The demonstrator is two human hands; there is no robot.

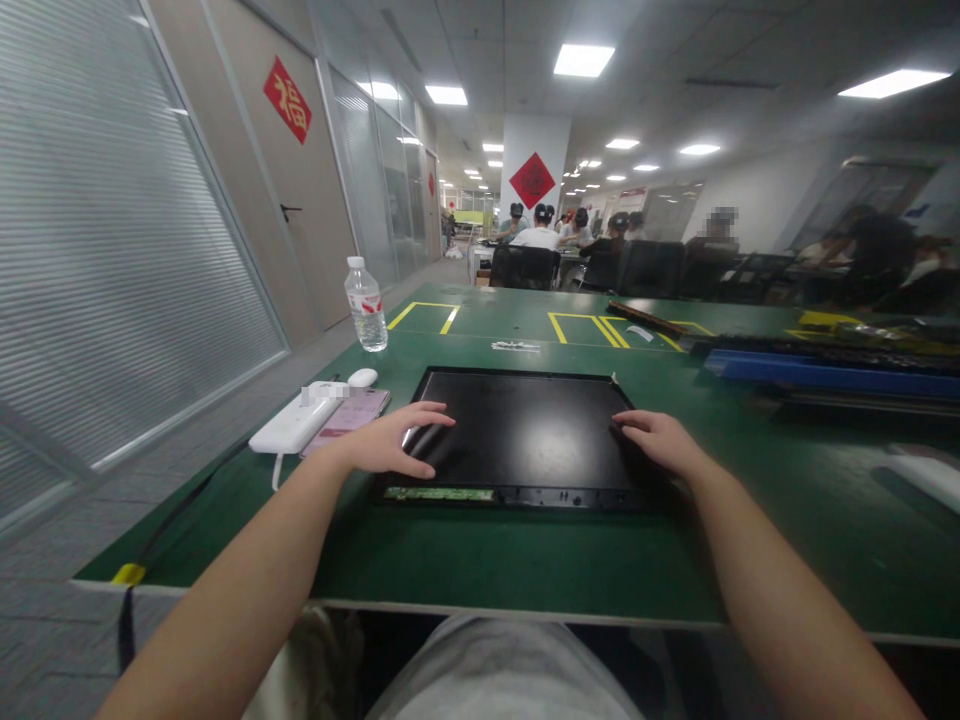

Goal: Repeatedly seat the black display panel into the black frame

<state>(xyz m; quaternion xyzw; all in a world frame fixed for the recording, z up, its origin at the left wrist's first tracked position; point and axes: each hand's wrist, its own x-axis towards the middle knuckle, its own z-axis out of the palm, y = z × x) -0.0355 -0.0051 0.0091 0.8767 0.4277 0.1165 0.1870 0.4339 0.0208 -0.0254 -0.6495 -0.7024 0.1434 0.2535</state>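
Note:
A flat black display panel (525,425) in a thin dark frame lies on the green table in front of me. Along its near edge runs a strip of green circuit board (439,494), beside a dark bar with small holes. My left hand (397,440) is at the panel's left edge, thumb and fingers spread apart over the corner of the screen. At the right edge my right hand (660,440) has its fingers stretched toward the screen, the fingertips over the rim. Whether the fingers press on the panel is hard to tell.
On the left of the green table (525,570) are a water bottle (366,305), a white mouse (363,378), a pinkish phone (346,420) and a white device (298,418) with a cable. Blurred blue and black strips (825,370) lie at right. People (538,235) sit further back.

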